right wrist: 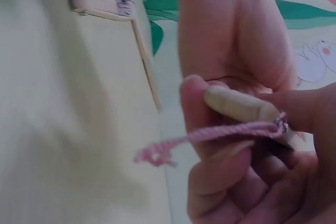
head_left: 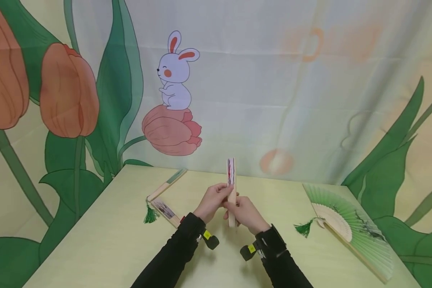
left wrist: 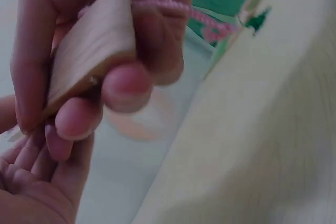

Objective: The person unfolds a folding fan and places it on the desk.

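A folded hand fan (head_left: 231, 172), with pale wooden guards and a white, red and purple leaf, stands upright between both hands above the table. My left hand (head_left: 213, 200) grips it at the middle, thumb across its face. Lower down, my right hand (head_left: 247, 215) holds the pivot end. From that wooden end (left wrist: 97, 40) a pink twisted cord (left wrist: 173, 4) hangs in the left wrist view. The right wrist view shows the cord (right wrist: 226, 130) looped at the metal pivot, with the left hand (right wrist: 236, 35) behind and right fingers (right wrist: 220, 177) around the end.
Two folded fans lie left on the pale table (head_left: 93, 240): one greenish (head_left: 167, 185), one with a dark picture (head_left: 164, 209); a green tassel (head_left: 151, 215) lies beside them. A spread green fan (head_left: 363, 228) with a tassel (head_left: 304, 229) lies right. A printed curtain (head_left: 237, 80) hangs behind.
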Action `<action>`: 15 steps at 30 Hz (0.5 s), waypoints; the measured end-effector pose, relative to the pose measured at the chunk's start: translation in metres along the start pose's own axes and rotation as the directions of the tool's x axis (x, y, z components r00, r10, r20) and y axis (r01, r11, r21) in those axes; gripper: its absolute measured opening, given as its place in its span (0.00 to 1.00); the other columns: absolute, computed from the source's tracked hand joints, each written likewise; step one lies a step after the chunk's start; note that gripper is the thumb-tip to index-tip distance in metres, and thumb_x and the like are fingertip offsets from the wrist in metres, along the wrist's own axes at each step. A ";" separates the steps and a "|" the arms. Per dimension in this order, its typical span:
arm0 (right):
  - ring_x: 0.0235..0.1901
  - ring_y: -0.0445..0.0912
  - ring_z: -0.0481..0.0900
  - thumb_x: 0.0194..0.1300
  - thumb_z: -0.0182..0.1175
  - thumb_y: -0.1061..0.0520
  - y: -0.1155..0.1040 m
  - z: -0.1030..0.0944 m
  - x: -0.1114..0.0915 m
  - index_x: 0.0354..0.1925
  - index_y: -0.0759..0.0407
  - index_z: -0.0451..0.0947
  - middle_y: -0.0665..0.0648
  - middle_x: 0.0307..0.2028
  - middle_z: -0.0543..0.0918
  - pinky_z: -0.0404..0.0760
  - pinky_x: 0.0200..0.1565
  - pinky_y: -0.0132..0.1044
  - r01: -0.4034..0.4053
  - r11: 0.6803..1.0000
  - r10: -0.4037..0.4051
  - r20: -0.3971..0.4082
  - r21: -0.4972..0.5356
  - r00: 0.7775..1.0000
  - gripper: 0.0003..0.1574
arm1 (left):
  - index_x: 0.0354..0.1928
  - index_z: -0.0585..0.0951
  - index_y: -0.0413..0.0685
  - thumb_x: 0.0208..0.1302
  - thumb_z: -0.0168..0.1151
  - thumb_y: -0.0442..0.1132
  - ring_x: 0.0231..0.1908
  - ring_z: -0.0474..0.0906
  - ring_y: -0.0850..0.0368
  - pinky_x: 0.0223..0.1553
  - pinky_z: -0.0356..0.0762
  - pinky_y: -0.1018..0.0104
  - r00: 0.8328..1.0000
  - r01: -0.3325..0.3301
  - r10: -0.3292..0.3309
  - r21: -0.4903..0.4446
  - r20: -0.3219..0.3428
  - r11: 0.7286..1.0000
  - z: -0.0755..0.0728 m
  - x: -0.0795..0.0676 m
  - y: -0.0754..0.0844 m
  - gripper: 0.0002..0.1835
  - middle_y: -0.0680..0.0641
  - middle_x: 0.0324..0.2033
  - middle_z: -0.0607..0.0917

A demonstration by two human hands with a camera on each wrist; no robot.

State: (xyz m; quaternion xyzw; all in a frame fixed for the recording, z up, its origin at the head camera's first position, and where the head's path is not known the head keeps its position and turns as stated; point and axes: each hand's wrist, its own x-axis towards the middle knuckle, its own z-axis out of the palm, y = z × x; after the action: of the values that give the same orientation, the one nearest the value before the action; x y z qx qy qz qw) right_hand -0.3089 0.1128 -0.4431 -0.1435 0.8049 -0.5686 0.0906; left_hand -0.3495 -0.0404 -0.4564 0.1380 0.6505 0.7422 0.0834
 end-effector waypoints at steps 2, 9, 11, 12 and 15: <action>0.18 0.43 0.81 0.79 0.56 0.56 -0.003 0.001 0.003 0.49 0.70 0.82 0.55 0.23 0.83 0.70 0.20 0.33 -0.016 1.000 0.016 -0.012 0.017 1.000 0.17 | 0.59 0.80 0.33 0.79 0.57 0.50 0.39 0.82 0.58 0.45 0.82 0.68 1.000 0.030 -0.030 -0.034 -0.004 0.999 0.001 0.000 0.000 0.24 0.43 0.44 0.89; 0.20 0.46 0.84 0.82 0.51 0.45 -0.011 -0.001 0.006 0.52 0.68 0.80 0.59 0.26 0.85 0.72 0.21 0.33 -0.058 0.993 0.061 -0.021 0.102 0.998 0.27 | 0.62 0.79 0.30 0.80 0.57 0.51 0.33 0.77 0.59 0.38 0.75 0.70 0.992 0.104 -0.110 -0.096 -0.063 0.990 0.002 0.002 0.001 0.27 0.50 0.37 0.86; 0.21 0.46 0.85 0.84 0.46 0.41 -0.012 -0.001 0.007 0.51 0.68 0.80 0.61 0.28 0.86 0.73 0.21 0.34 -0.072 0.989 0.074 -0.011 0.125 0.997 0.32 | 0.62 0.80 0.32 0.80 0.57 0.51 0.31 0.75 0.59 0.35 0.71 0.70 0.990 0.109 -0.117 -0.103 -0.082 0.989 0.001 0.002 0.000 0.26 0.50 0.34 0.85; 0.22 0.47 0.85 0.84 0.43 0.41 -0.012 0.000 0.008 0.50 0.68 0.80 0.62 0.29 0.87 0.73 0.22 0.34 -0.077 0.987 0.079 -0.011 0.140 0.997 0.33 | 0.62 0.80 0.33 0.80 0.56 0.50 0.30 0.74 0.59 0.34 0.70 0.70 0.989 0.108 -0.117 -0.105 -0.090 0.989 0.001 0.002 0.000 0.26 0.51 0.33 0.84; 0.23 0.47 0.85 0.85 0.38 0.43 -0.011 0.000 0.008 0.47 0.70 0.81 0.63 0.29 0.87 0.74 0.23 0.36 -0.086 0.981 0.090 -0.013 0.173 0.996 0.35 | 0.60 0.80 0.32 0.80 0.56 0.49 0.28 0.73 0.61 0.30 0.66 0.70 0.988 0.106 -0.119 -0.132 -0.098 0.986 0.002 0.001 -0.001 0.24 0.52 0.29 0.82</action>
State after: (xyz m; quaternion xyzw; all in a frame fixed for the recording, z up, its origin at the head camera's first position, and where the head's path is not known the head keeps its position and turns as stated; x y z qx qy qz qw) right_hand -0.3153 0.1066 -0.4322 -0.0937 0.7592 -0.6329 0.1196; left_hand -0.3498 -0.0377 -0.4572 0.0561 0.6124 0.7822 0.0994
